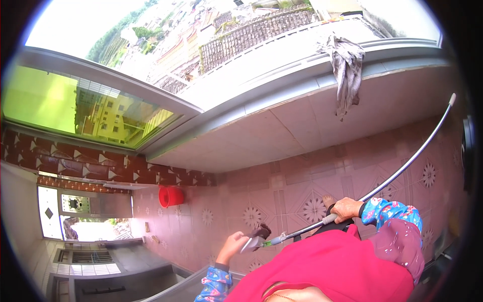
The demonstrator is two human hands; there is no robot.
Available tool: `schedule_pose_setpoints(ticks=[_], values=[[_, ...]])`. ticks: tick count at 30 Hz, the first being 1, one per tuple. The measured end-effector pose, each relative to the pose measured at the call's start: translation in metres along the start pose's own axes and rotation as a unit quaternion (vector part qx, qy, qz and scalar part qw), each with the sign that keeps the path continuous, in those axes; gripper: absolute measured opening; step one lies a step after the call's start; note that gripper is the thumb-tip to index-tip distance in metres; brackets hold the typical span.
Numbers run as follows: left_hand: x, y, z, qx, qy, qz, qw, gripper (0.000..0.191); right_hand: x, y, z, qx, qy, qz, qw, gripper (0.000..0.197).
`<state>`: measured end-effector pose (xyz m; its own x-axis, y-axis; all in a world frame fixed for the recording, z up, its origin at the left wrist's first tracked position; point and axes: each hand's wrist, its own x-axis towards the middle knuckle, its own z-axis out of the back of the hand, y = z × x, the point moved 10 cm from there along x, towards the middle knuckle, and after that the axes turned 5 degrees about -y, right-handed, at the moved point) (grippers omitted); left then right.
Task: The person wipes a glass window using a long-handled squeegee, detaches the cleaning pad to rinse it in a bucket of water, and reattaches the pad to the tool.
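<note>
My left hand [233,245] grips the grey plate of a cleaning tool's head [253,243], and a dark brown fluffy pad [263,231] sticks out beside it. A green and grey joint connects the head to a long metal pole [402,170]. Around this pole, near its grey grip [329,218], my right hand [346,208] is closed. The pole slants up to the right and ends in a white cap. Part of the head is hidden by my left fingers.
A wet grey cloth [347,64] hangs over the window sill [279,102]. A green-tinted sliding pane [113,109] stands at the left. On the pink tiled floor [226,200] is a red bucket [170,196]. Beyond it are a doorway and a pair of slippers [155,239].
</note>
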<state>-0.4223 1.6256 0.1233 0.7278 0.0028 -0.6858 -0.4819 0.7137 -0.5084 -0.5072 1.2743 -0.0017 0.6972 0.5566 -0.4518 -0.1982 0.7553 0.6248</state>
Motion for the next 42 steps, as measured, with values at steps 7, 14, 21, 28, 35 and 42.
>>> schedule_pose_setpoints(ticks=[7,14,21,28,35,42], values=[[-0.014,-0.069,-0.043,0.246,-0.020,-0.154,0.957,0.046,-0.004,-0.012,0.039,0.001,-0.026,0.034,0.999,0.031],[0.022,-0.112,-0.078,-0.009,0.090,-0.260,0.961,0.044,-0.030,-0.045,0.044,-0.014,-0.031,-0.001,0.999,0.030],[0.100,-0.083,-0.055,-0.542,0.076,-0.101,0.831,0.031,-0.104,-0.087,0.093,0.006,-0.093,-0.119,0.988,0.030],[0.098,-0.105,-0.041,-0.262,-0.005,-0.221,0.939,0.017,-0.158,-0.090,0.116,-0.022,-0.163,-0.203,0.965,0.028],[0.086,-0.126,0.007,-0.174,-0.226,-0.289,0.914,0.019,-0.191,-0.094,0.132,0.001,-0.270,-0.242,0.932,0.023],[0.056,-0.186,0.020,-0.093,-0.285,-0.427,0.853,0.042,-0.203,-0.092,0.140,0.023,-0.315,-0.260,0.913,0.021]])
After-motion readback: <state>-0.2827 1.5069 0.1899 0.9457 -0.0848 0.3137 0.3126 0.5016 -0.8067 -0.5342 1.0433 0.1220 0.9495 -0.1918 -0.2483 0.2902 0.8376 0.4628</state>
